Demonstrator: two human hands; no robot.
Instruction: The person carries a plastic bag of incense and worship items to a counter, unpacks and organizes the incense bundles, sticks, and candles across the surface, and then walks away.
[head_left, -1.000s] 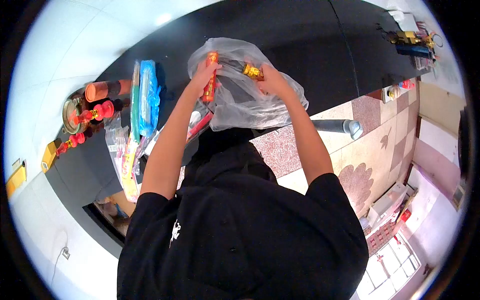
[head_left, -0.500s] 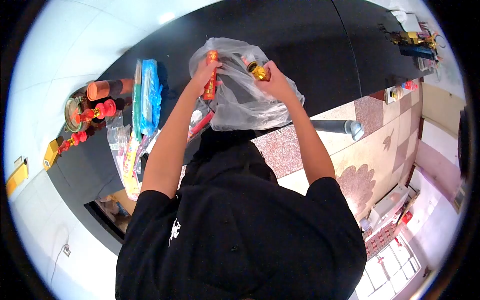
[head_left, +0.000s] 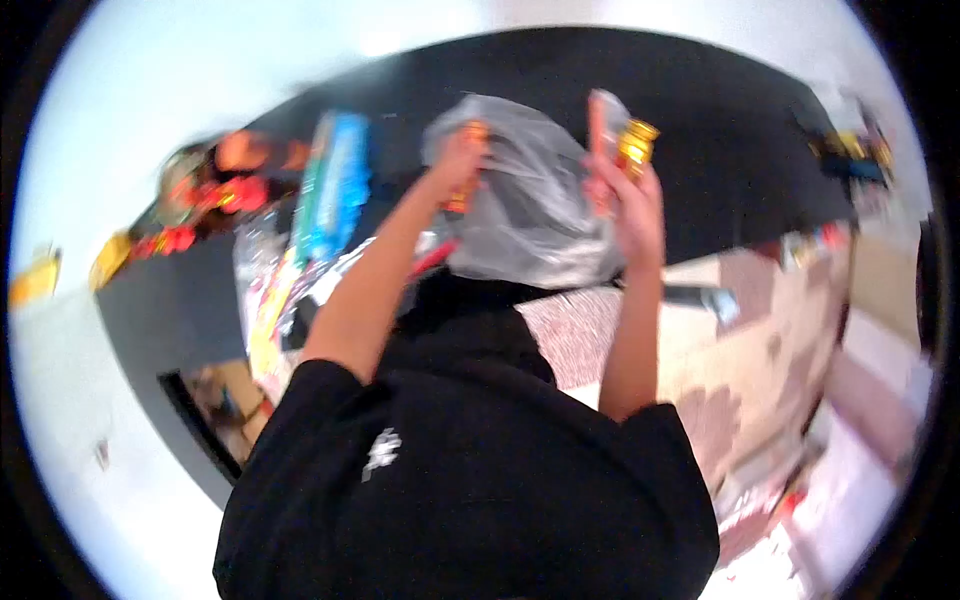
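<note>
Blurred by motion, my left hand (head_left: pixel 456 168) is closed around an orange-red tube (head_left: pixel 461 197) with gold markings. It is at the left side of a translucent plastic bag (head_left: pixel 535 215) lying on the black table. To the right, my right hand (head_left: pixel 632 210) is raised at the bag's right edge. Its fingers grip a shiny gold, waisted object (head_left: pixel 637 148), whose exact kind I cannot make out. Beside that stands a slim reddish stick-like item (head_left: pixel 597 120) with clear wrap, also at the right hand's fingers. A red item (head_left: pixel 433 258) lies below the left wrist.
Left of the bag lie a blue plastic-wrapped pack (head_left: pixel 345 185) and several long packets. Red ornaments (head_left: pixel 235 195) and an orange cylinder (head_left: pixel 245 150) stand farther left. A dark grey tube (head_left: pixel 695 296) juts past the table's front edge. Small goods (head_left: pixel 855 155) sit at the far right.
My right hand has drawn away from the bag's middle to its right side, carrying the gold object and the reddish item upright. My left hand still holds the tube. The view has shifted.
</note>
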